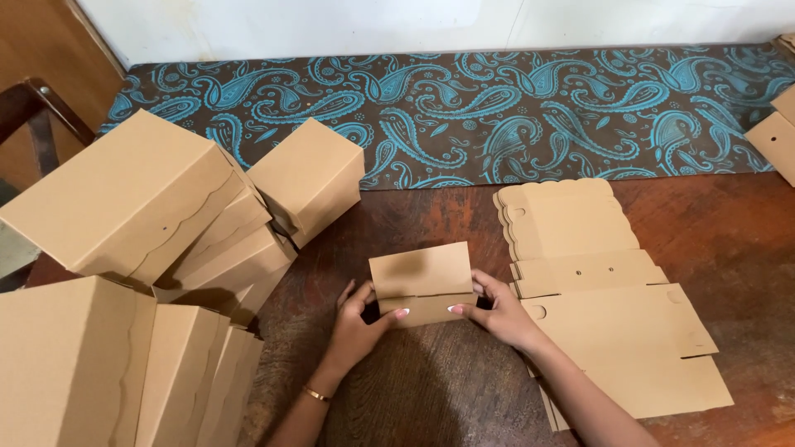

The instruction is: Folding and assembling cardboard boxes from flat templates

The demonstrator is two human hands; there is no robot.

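A partly folded brown cardboard box blank (421,277) stands on the dark wooden table (431,389) in front of me, one flap raised. My left hand (358,321) grips its left end, thumb pressed on the lower front panel. My right hand (497,310) holds its right end, thumb on the same panel. A gold bangle sits on my left wrist. Flat, unfolded cardboard blanks (604,306) with scalloped edges lie stacked just right of my right hand.
Several assembled brown cardboard boxes (157,223) are piled at the left, with more (116,372) at the near left. A paisley blue and brown cloth (497,108) covers the table's far side. Another box (778,132) sits at the right edge. A wooden chair (33,116) stands far left.
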